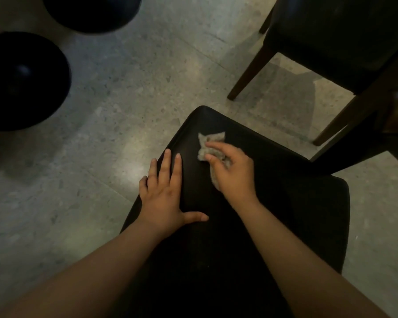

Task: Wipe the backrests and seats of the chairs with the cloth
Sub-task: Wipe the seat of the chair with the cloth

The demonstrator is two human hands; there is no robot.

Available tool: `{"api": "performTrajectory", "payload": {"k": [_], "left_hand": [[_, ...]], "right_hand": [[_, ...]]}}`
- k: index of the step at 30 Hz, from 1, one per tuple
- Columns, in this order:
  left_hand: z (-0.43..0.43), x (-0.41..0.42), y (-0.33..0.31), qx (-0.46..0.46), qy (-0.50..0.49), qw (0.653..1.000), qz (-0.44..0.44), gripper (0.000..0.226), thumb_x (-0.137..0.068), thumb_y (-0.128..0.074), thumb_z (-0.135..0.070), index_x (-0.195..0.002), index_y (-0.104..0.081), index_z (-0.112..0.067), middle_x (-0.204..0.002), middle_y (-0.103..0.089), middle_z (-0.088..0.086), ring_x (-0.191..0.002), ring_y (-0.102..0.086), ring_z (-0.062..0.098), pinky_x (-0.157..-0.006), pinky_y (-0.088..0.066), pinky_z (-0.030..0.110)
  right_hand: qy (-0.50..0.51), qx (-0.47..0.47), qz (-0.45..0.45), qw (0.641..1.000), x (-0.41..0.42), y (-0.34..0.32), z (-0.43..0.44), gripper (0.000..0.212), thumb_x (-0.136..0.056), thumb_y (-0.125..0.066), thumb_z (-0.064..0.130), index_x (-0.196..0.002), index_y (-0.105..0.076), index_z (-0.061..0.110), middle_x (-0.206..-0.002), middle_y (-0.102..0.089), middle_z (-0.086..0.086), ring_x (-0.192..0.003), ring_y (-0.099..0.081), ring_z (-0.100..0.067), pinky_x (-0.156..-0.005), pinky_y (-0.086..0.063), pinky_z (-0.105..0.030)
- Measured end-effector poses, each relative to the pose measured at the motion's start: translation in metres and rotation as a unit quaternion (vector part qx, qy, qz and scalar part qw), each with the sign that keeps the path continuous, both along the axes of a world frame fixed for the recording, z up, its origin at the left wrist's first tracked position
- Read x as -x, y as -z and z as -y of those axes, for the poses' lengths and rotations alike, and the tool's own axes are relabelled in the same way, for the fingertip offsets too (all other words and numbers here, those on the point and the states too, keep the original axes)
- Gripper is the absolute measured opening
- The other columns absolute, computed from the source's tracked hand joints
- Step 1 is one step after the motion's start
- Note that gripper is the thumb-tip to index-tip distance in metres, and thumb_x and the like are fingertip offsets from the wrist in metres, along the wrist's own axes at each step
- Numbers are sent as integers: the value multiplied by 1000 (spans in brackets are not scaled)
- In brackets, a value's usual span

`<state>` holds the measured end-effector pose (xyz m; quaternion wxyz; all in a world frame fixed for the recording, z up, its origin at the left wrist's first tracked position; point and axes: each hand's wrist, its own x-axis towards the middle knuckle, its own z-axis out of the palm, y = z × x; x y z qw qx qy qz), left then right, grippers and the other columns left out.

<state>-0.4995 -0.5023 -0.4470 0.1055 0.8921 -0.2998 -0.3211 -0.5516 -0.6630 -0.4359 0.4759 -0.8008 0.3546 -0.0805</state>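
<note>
We had our right hand point(232, 173) curled round the crumpled grey cloth point(210, 140), fingers bent over it and pressing it onto the black padded seat point(285, 203), toward the far left part of the cushion. Our left hand point(163, 193) lay flat and spread, fingers straight and thumb out, resting on the seat close to its left edge, apart from the cloth.

To do this pass well, we judged the cloth wanted opening out: bunched as it was, only a small patch met the surface. Long overlapping strokes from the far corner back toward us would cover more, with the left hand steadying the chair and lifting when the cloth reached it.

The far rounded corner lay just beyond the cloth, and the left edge ran under our left fingertips, so strokes there should curl over the rim rather than stop short. To the right the seat offered broad unwiped room. The second chair point(331, 42) stood near at upper right, its leg point(246, 72) well apart from our hands. Bare floor point(124, 111) lay to the left, with two round dark shapes point(21, 81) farther off.
</note>
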Motion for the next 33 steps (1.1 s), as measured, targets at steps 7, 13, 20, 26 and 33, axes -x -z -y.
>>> {"api": "performTrajectory", "payload": {"k": [7, 13, 20, 26, 33], "left_hand": [[-19, -15, -8, 128, -89, 984, -88, 133, -53, -55, -83, -152, 15, -28, -161, 16, -11, -148, 8, 9, -118, -4, 30], [-28, -15, -1, 87, -109, 986, -88, 132, -57, -60, -78, -154, 9, -22, -162, -4, 0, -147, -12, 19, -119, -20, 38], [-29, -15, 4, 93, -111, 986, -85, 133, -52, -55, -83, -154, 6, -24, -161, -9, 1, -145, -17, 20, -118, -23, 39], [-29, -13, 4, 100, -116, 985, -79, 131, -53, -54, -84, -154, 6, -26, -160, -10, -2, -145, -18, 20, -118, -24, 39], [-29, -13, 8, 102, -111, 986, -66, 128, -63, -69, -72, -155, 4, -21, -161, -10, 3, -145, -17, 22, -118, -21, 37]], "right_hand": [[77, 27, 28, 996, -34, -23, 56, 29, -93, -60, 23, -122, -64, 28, -128, -58, 10, -113, -52, 2, -88, -41, -8], [126, 65, -33, 989, -47, 0, 31, 35, -93, -60, 27, -128, -60, 26, -129, -59, 6, -115, -51, -1, -81, -35, -7], [-25, -40, -10, 999, -20, -6, 2, 32, -88, -66, 22, -115, -65, 38, -110, -58, 27, -101, -53, 16, -80, -46, -9], [24, 70, -17, 997, -75, -10, 61, 31, -94, -59, 26, -126, -62, 25, -127, -60, 6, -112, -52, -1, -87, -36, -7], [-60, 87, -27, 994, -53, 5, -5, 33, -90, -62, 28, -122, -62, 33, -121, -62, 8, -108, -53, 0, -87, -40, -13]]}}
